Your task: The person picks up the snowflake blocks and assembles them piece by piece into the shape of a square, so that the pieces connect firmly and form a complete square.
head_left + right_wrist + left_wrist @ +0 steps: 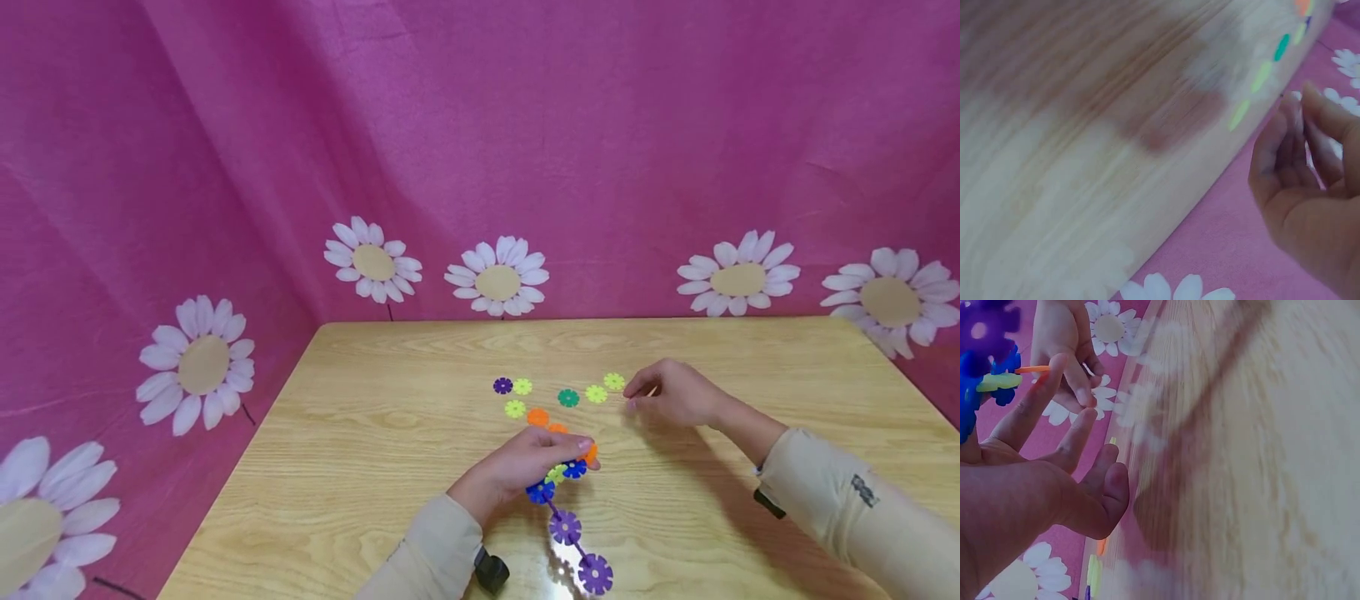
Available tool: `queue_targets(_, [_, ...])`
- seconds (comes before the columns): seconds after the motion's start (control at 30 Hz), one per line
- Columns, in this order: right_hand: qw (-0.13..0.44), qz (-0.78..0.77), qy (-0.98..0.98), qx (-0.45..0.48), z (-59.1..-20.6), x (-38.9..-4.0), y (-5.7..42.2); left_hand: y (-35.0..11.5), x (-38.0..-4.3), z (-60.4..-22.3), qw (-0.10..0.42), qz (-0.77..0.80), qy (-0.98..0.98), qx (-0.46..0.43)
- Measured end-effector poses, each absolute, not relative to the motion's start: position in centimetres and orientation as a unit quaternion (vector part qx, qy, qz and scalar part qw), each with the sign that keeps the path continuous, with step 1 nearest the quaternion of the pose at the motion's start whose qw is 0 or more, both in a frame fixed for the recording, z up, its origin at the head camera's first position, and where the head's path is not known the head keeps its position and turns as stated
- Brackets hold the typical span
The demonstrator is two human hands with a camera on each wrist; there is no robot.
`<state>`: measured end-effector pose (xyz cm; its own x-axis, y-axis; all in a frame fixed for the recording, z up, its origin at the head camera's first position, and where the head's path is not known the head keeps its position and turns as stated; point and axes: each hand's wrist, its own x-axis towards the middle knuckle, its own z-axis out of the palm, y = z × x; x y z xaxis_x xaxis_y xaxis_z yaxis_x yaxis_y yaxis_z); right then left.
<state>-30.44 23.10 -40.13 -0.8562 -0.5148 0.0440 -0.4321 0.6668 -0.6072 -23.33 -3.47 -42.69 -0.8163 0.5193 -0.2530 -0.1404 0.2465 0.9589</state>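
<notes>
In the head view my left hand (521, 458) pinches an orange snowflake disc (591, 453) at the end of a joined chain. Blue discs (540, 492), a yellow-green disc (556, 475) and purple discs (565, 527) follow along it, running towards me above the table. Part of the chain is hidden behind the left hand. My right hand (678, 393) hovers just right of a loose yellow-green disc (614, 381), its fingers bent and the thumb near the fingertips. In the right wrist view I see nothing held in that hand (1310, 169).
Several loose discs lie on the wooden table (337, 467): a dark purple one (502, 386), a green one (568, 398), an orange one (537, 417) and yellow-green ones (515, 408). A pink cloth (600, 150) with white flowers hangs behind and to the left.
</notes>
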Motion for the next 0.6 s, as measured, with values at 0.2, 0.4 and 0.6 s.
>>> queue_targets(0.2, [0.034,-0.244,0.943,-0.224,-40.9,-32.2,22.9,-3.4,-23.4,-42.8,0.285,0.601,0.737,0.121])
queue_targets(0.4, [0.011,-0.180,0.959,-0.219,-41.6,-34.1,22.5,-3.4,-23.6,-42.8,0.284,0.604,0.734,0.122])
queue_targets(0.6, [0.015,-0.163,0.961,-0.221,-42.1,-35.1,22.2,-3.2,-23.8,-42.9,0.279,0.616,0.727,0.120])
